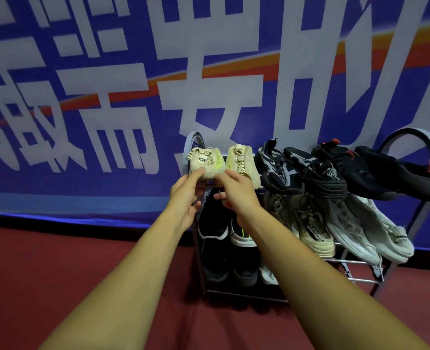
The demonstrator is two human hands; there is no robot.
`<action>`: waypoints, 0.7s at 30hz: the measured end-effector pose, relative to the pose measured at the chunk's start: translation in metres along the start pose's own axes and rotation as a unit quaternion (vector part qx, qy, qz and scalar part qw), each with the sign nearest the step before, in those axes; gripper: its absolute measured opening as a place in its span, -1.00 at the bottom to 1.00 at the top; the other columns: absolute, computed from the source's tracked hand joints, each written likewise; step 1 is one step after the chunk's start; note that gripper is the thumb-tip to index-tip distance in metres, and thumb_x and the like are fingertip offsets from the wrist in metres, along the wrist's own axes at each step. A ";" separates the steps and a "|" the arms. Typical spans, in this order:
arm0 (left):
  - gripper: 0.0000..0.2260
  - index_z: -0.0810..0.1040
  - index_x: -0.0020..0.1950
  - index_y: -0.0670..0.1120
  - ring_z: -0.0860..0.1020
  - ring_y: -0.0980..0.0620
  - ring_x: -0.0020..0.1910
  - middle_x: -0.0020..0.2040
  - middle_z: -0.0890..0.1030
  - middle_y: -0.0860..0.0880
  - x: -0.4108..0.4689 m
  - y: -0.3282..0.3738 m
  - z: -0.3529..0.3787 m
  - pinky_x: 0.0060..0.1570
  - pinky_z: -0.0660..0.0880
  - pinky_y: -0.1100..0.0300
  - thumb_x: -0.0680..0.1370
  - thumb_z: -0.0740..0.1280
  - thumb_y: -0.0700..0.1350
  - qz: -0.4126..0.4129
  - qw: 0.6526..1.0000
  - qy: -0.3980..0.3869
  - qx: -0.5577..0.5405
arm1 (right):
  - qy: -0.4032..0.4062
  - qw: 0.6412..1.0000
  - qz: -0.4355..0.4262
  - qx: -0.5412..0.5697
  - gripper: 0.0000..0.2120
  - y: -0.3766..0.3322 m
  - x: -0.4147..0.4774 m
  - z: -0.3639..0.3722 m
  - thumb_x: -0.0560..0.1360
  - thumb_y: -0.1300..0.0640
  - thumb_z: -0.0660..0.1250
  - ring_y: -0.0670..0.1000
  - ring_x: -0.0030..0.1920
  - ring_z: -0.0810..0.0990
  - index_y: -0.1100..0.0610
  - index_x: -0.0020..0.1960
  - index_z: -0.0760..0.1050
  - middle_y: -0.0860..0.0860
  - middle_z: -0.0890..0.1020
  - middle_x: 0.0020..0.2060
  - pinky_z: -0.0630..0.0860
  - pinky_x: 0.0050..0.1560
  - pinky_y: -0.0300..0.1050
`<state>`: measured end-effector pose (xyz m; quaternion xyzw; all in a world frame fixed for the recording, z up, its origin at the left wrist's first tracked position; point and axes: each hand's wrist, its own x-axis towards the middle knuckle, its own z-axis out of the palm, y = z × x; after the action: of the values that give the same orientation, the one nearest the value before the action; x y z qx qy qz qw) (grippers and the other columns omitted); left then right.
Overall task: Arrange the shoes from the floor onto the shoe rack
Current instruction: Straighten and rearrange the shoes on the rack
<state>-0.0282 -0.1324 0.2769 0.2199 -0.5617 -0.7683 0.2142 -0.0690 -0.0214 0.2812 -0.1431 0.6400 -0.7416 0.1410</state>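
Observation:
A metal shoe rack [350, 261] stands against a blue banner wall. On its top shelf at the left end sit two beige sneakers, one [205, 161] further left and one [243, 161] beside it. My left hand [187, 192] reaches up with straight fingers touching the heel of the left beige sneaker. My right hand [236, 192] is beside it, fingers extended and touching the same shoe's heel near the gap between the pair. Neither hand is curled around the shoe.
Black and grey sneakers [279, 168] and black-red shoes [360, 170] fill the rest of the top shelf. Black [213, 221], beige [312, 231] and white [375, 233] sneakers sit on the middle shelf, more below. Red carpet [57, 274] lies in front.

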 end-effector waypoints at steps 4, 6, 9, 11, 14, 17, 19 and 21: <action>-0.90 0.61 0.04 -0.04 0.56 0.10 -0.18 -0.12 0.67 0.01 0.015 -0.008 0.004 -0.31 0.32 0.23 0.54 0.38 -0.11 0.052 0.999 0.012 0.002 | 0.002 1.000 0.016 0.006 -0.66 -0.002 0.005 -0.003 0.57 0.26 0.26 0.00 -0.41 0.53 0.08 0.32 0.49 0.09 0.68 -0.10 0.31 -0.53 -0.32; -0.70 0.56 0.22 -0.09 0.58 0.08 -0.12 0.02 0.68 -0.04 0.019 -0.012 0.005 -0.31 0.36 0.23 0.52 0.42 -0.02 0.061 0.997 0.039 0.006 | -0.012 0.999 0.032 0.005 -0.58 -0.003 0.006 -0.006 0.58 0.29 0.23 -0.01 -0.41 0.56 0.08 0.42 0.41 0.08 0.69 -0.05 0.30 -0.52 -0.30; -0.64 0.52 0.25 -0.09 0.58 0.09 -0.18 0.05 0.67 -0.06 0.022 -0.013 0.011 -0.34 0.40 0.24 0.55 0.39 0.08 0.050 0.996 0.068 0.003 | -0.023 0.999 0.041 0.001 -0.57 -0.003 0.007 -0.012 0.58 0.29 0.23 -0.02 -0.40 0.59 0.12 0.44 0.41 0.10 0.72 0.05 0.30 -0.49 -0.29; -0.63 0.50 0.27 -0.08 0.58 0.06 -0.15 0.12 0.66 -0.13 0.024 -0.015 0.014 -0.40 0.40 0.25 0.56 0.36 0.09 0.030 0.997 0.070 -0.002 | -0.031 0.999 0.039 -0.008 -0.59 -0.005 0.007 -0.016 0.57 0.28 0.21 -0.03 -0.39 0.60 0.13 0.41 0.43 0.10 0.73 0.03 0.31 -0.49 -0.30; -0.54 0.35 0.31 -0.05 0.58 0.04 -0.14 0.09 0.66 -0.11 0.019 -0.019 0.019 -0.42 0.41 0.26 0.51 0.41 0.10 -0.003 0.999 0.049 0.009 | -0.050 0.998 0.036 -0.025 -0.62 -0.010 0.005 -0.025 0.56 0.30 0.20 -0.04 -0.40 0.60 0.15 0.36 0.46 0.14 0.74 -0.03 0.33 -0.45 -0.28; -0.48 0.26 0.26 -0.05 0.59 0.06 -0.17 -0.03 0.65 -0.06 0.009 -0.027 0.029 -0.34 0.42 0.23 0.46 0.47 0.04 -0.032 0.998 0.039 0.050 | -0.062 0.997 0.029 -0.043 -0.62 -0.014 0.000 -0.036 0.55 0.32 0.19 -0.06 -0.42 0.61 0.18 0.35 0.46 0.17 0.73 -0.09 0.33 -0.52 -0.33; -0.56 0.38 0.25 -0.09 0.57 0.10 -0.27 -0.09 0.64 -0.04 0.006 -0.027 0.035 -0.43 0.38 0.28 0.46 0.45 -0.03 -0.057 0.997 0.056 0.012 | -0.058 0.997 0.026 -0.053 -0.64 -0.016 -0.003 -0.044 0.56 0.31 0.19 -0.05 -0.41 0.60 0.17 0.34 0.47 0.20 0.74 -0.08 0.34 -0.53 -0.33; -0.75 0.52 0.12 -0.11 0.52 0.13 -0.35 -0.18 0.62 -0.02 0.001 -0.025 0.045 -0.50 0.32 0.31 0.48 0.40 -0.08 -0.085 0.996 0.038 -0.010 | -0.044 0.997 0.025 -0.057 -0.64 -0.019 -0.006 -0.055 0.56 0.32 0.18 -0.05 -0.41 0.58 0.17 0.32 0.49 0.21 0.73 -0.11 0.34 -0.53 -0.34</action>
<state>-0.0566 -0.0914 0.2647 0.2939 -0.5243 -0.7805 0.1719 -0.0855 0.0331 0.2917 -0.1674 0.6777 -0.6933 0.1791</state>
